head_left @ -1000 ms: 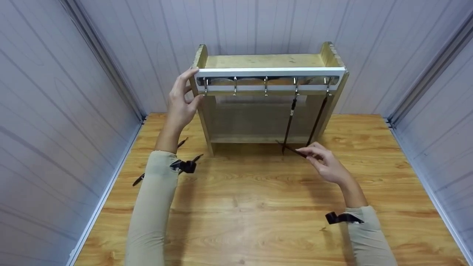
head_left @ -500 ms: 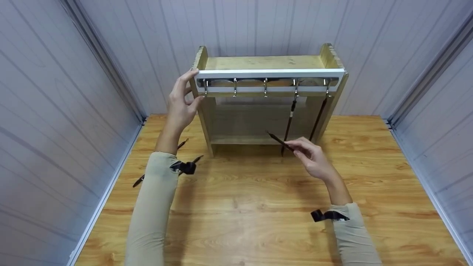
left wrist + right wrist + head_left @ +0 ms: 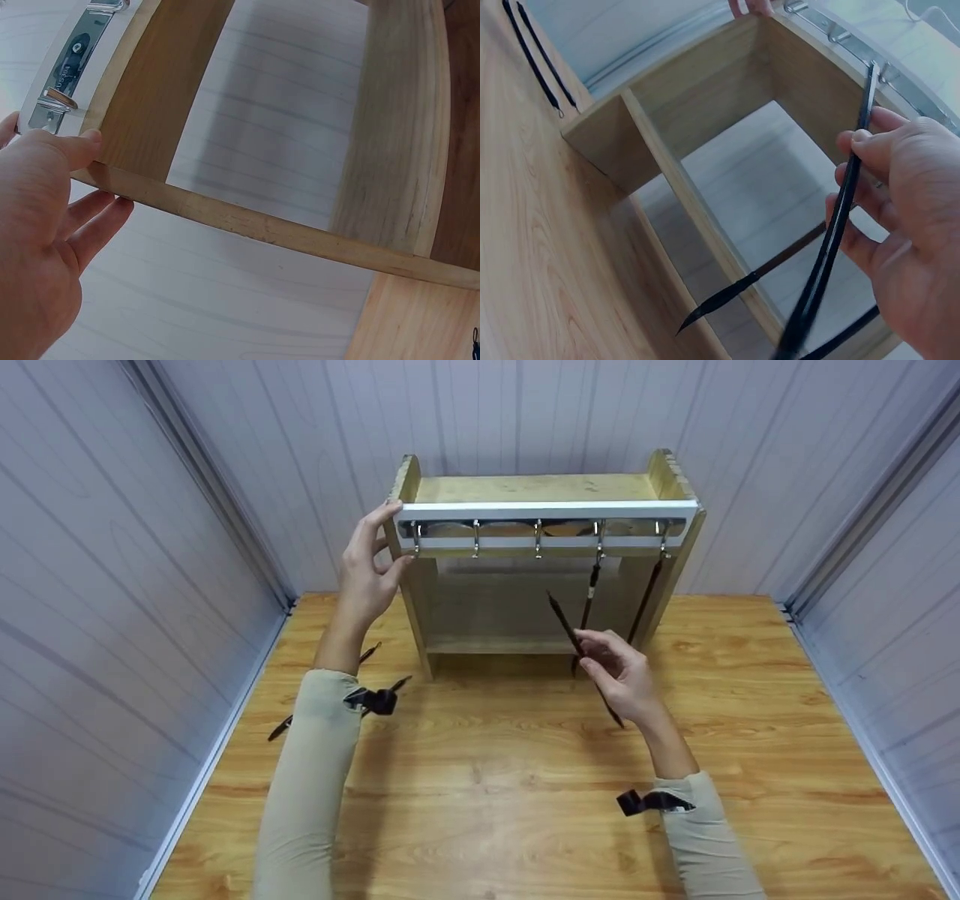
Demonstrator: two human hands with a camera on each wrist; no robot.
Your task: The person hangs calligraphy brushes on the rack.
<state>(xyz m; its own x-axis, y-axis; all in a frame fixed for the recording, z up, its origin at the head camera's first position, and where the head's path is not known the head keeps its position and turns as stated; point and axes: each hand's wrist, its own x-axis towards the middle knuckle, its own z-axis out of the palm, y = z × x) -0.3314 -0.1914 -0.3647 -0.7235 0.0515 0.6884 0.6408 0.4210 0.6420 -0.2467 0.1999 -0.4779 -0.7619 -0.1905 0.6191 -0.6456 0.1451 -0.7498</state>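
My left hand (image 3: 367,574) grips the upper left corner of a small wooden shelf (image 3: 525,487), thumb and fingers on either side of its upright (image 3: 247,225). A white rail (image 3: 480,509) with several metal hooks (image 3: 538,540) runs across its front. Thumb and fingers of my right hand (image 3: 621,671) pinch a dark calligraphy brush (image 3: 560,615) partway along its handle, slanted with its loop end up, below the hooks. Two similar brushes hang from the right-hand hooks: one (image 3: 590,604) just behind the held brush, another (image 3: 646,601) at the far right.
On the wooden tabletop (image 3: 480,795), two more dark brushes (image 3: 529,60) lie left of the shelf, partly hidden by my left forearm in the head view. Panelled walls (image 3: 517,412) enclose the back and both sides.
My right hand has moved left and a little upward with the brush. The brush has turned steeper, its loop end rising toward the hooks. My left hand stays on the shelf corner.
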